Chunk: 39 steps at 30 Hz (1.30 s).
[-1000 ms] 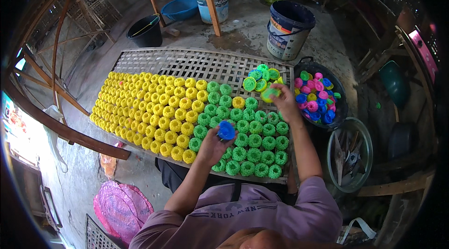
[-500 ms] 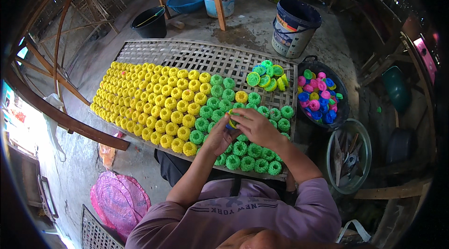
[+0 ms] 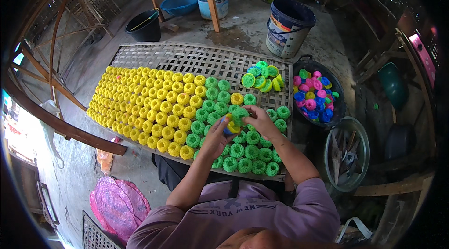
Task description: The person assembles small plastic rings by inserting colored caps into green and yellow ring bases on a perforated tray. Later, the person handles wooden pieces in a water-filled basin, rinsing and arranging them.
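Observation:
My left hand (image 3: 215,137) is closed around a small blue and yellow plastic mould (image 3: 232,128), held over the tray. At the mould's upper side, the fingers of my right hand (image 3: 262,122) pinch a round, crinkled green noodle-like piece (image 3: 240,114). Whether the piece still touches the mould, I cannot tell. Beneath both hands lies a woven bamboo tray (image 3: 163,57). Rows of yellow ring-shaped pieces (image 3: 161,118) cover its left part, and green ones (image 3: 252,151) its right part. One yellow piece (image 3: 237,98) sits among the green.
Several green-filled moulds (image 3: 265,85) are heaped at the tray's far right. Beside it stand a black basin (image 3: 341,108) of coloured moulds and a clear tub (image 3: 368,151) holding tools. Buckets, including a white one (image 3: 285,38), stand beyond. A pink sack (image 3: 117,204) lies at lower left.
My hands have moved slightly apart. The green piece now shows in my right fingers above the mould, which was mostly covered before. The whole view has shifted slightly.

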Available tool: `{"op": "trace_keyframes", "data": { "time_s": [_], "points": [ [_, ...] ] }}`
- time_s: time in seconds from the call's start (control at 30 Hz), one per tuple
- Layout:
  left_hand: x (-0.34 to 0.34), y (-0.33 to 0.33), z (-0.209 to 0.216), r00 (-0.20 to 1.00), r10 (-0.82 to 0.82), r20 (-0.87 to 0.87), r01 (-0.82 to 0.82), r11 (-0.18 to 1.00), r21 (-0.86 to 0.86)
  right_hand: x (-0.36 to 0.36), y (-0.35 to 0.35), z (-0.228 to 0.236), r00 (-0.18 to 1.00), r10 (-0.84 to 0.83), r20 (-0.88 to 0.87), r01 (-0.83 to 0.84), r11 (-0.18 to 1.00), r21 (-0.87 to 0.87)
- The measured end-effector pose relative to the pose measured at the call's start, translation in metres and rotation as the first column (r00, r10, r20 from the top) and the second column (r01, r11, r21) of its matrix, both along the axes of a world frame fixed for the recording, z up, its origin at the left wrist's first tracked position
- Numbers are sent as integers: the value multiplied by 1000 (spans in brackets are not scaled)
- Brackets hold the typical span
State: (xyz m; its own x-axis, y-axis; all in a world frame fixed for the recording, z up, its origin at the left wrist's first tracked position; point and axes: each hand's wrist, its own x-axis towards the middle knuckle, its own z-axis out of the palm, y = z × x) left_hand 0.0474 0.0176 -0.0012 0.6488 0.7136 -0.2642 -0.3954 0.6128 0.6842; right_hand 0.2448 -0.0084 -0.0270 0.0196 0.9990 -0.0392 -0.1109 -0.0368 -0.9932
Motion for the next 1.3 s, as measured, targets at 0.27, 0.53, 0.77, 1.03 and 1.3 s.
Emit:
{"op": "trace_keyframes", "data": {
  "time_s": [0.27, 0.53, 0.77, 1.03, 1.3],
  "points": [
    [-7, -2, -5, 1000, 1, -28, -1, 1000, 21, 88, 39, -6, 613, -371, 697, 418, 902, 111],
    [-11, -2, 2, 998, 42, -37, -40, 998, 53, 88, 51, -28, 547, -121, 828, 364, 926, -105],
    [-12, 0, 3, 998, 50, 31, -51, 999, 8, 88, 46, -35, 248, -267, 931, 226, 951, 212],
    [-9, -1, 5, 997, 72, -26, -71, 996, 49, 144, 71, -42, 105, -483, 869, 398, 821, 409],
    [-14, 4, 5, 995, 96, 10, -96, 995, 17, 150, 54, -9, 706, -548, 449, 483, 836, 262]
  ]
}}
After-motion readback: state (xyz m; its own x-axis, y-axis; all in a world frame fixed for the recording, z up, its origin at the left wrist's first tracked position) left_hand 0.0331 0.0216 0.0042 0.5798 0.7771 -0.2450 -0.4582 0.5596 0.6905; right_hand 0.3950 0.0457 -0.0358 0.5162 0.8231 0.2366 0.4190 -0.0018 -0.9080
